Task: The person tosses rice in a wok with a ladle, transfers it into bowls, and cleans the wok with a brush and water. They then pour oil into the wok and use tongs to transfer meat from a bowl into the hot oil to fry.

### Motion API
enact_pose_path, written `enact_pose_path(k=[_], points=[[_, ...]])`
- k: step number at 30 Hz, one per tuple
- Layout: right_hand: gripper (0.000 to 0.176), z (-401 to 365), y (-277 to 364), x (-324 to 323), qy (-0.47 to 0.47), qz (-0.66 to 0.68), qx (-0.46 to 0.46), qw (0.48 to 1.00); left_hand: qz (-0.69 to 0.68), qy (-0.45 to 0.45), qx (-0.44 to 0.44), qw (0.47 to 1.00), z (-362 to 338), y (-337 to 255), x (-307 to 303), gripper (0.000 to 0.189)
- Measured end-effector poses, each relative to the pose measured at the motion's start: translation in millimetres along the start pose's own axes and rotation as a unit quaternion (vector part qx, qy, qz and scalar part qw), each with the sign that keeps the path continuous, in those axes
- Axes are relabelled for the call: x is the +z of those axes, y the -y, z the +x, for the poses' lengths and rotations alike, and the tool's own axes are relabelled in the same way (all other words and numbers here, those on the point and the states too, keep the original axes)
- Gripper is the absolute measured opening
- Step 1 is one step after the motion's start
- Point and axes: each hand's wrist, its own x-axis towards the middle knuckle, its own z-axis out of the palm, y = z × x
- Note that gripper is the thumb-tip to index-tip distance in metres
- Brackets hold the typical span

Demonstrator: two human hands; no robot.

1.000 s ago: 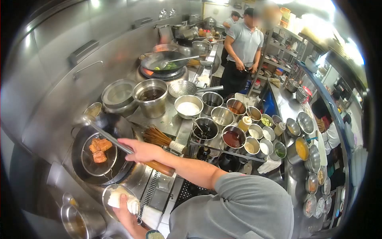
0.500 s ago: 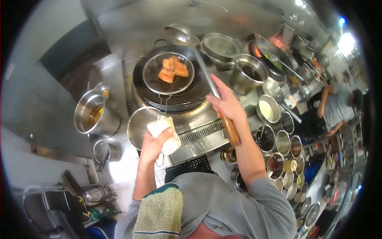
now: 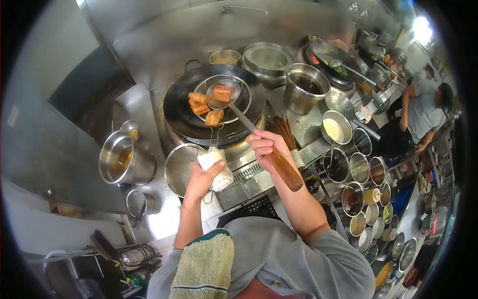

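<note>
My left hand (image 3: 200, 180) is closed around a white cloth (image 3: 217, 174), which wraps the wire handle of a round strainer. The strainer (image 3: 244, 110) rests over the black wok (image 3: 181, 89) on the burner. Browned slabs of food, perhaps meat or tofu (image 3: 199, 105), lie in and at the left rim of the strainer. In my right hand (image 3: 271, 148) is a long ladle (image 3: 242, 117), gripped by its wooden handle. Its bowl is over the strainer, with one browned piece (image 3: 222, 93) in it. The wok's bottom is mostly hidden.
An empty-looking steel bowl (image 3: 174, 172) sits before the wok. A pot of amber liquid (image 3: 112, 162) stands left. To the right are a pot of dark liquid (image 3: 298, 102), a bamboo brush (image 3: 284, 132) and several seasoning containers (image 3: 359, 167). Co-workers (image 3: 423, 107) stand far right.
The ladle has swung down from beyond the wok into the strainer, and one piece is now in its bowl. The other pieces have shifted left and nearer. My right hand has lowered.
</note>
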Motion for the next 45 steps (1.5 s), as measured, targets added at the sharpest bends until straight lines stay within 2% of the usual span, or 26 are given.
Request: enact_pose_path(k=[1, 3, 4, 5, 7, 8, 11, 15, 16, 19, 20, 24, 27, 32, 35, 36, 39, 42, 45], points=[[0.011, -1.2, -2.7, 7.0, -0.035, -0.127, -0.023, 0.991, -0.028, -0.003, -0.019, 0.999, -0.6, -1.6, -0.4, 0.026], [0.011, -1.7, -10.1, 24.0, -0.111, -0.370, -0.059, 0.920, -0.088, -0.013, -0.063, 0.994, -4.7, -10.2, -0.7, 0.026], [0.013, 8.0, -10.1, 23.2, -0.123, -0.415, -0.095, 0.896, -0.145, 0.023, -0.069, 0.987, -3.5, -14.6, -3.9, 0.025], [0.019, 10.7, -11.0, 24.7, -0.136, -0.498, -0.100, 0.851, -0.134, 0.029, -0.064, 0.989, -3.6, -20.2, -5.4, 0.025], [0.033, 13.3, -9.0, 29.1, -0.155, -0.651, -0.109, 0.735, -0.113, 0.041, -0.050, 0.991, -3.0, -29.6, -6.1, 0.025], [0.061, 12.3, -4.7, 23.0, -0.162, -0.686, -0.106, 0.701, -0.070, 0.046, -0.043, 0.996, -3.1, -31.2, -8.2, 0.026], [0.074, 0.0, 1.6, 16.9, -0.169, -0.804, -0.151, 0.550, -0.122, 0.055, -0.039, 0.990, -8.2, -36.6, -5.0, 0.030], [0.076, -9.1, 6.7, 13.3, -0.156, -0.776, -0.169, 0.588, -0.224, 0.061, -0.045, 0.972, -8.2, -43.6, -5.7, 0.037], [0.075, -14.1, 8.3, 17.8, -0.164, -0.766, -0.152, 0.603, -0.216, 0.056, -0.048, 0.974, -8.5, -45.8, -4.2, 0.040], [0.072, -25.4, 13.8, 27.3, -0.139, -0.721, -0.181, 0.654, -0.186, 0.049, -0.039, 0.981, -6.3, -45.8, -0.8, 0.040], [0.068, -28.5, 15.1, 30.6, -0.113, -0.685, -0.204, 0.690, -0.182, 0.039, -0.034, 0.982, -5.1, -46.7, 0.3, 0.039], [0.068, -28.5, 33.2, 48.8, -0.070, -0.588, -0.241, 0.769, -0.153, 0.012, -0.025, 0.988, 2.3, -51.1, -18.8, 0.035], [0.070, -19.2, 56.9, 42.1, -0.083, -0.658, -0.235, 0.711, -0.094, 0.002, -0.013, 0.995, 6.6, -59.6, -40.1, 0.031], [0.073, 22.3, 103.6, 13.6, -0.156, -0.786, -0.133, 0.583, 0.002, -0.015, -0.018, 1.000, 19.0, -84.8, -85.2, 0.028], [0.071, 53.7, 109.4, -7.6, -0.121, -0.879, -0.125, 0.444, 0.048, -0.022, -0.033, 0.998, 26.0, -98.0, -100.7, 0.026], [0.074, 57.6, 106.2, -5.7, -0.130, -0.913, -0.121, 0.368, 0.061, -0.016, -0.035, 0.997, 31.4, -100.4, -106.5, 0.026], [0.075, 68.7, 105.5, -11.9, -0.094, -0.966, -0.123, 0.207, 0.087, -0.011, -0.045, 0.995, 45.1, -100.0, -120.7, 0.025], [0.075, 52.6, 91.9, 9.5, -0.120, -0.979, -0.032, 0.164, 0.110, -0.005, -0.045, 0.993, 60.5, -90.1, -130.4, 0.026], [0.077, 26.8, 79.8, 20.6, -0.144, -0.987, 0.032, 0.067, 0.164, 0.007, -0.054, 0.985, 68.7, -83.2, -135.7, 0.028]])
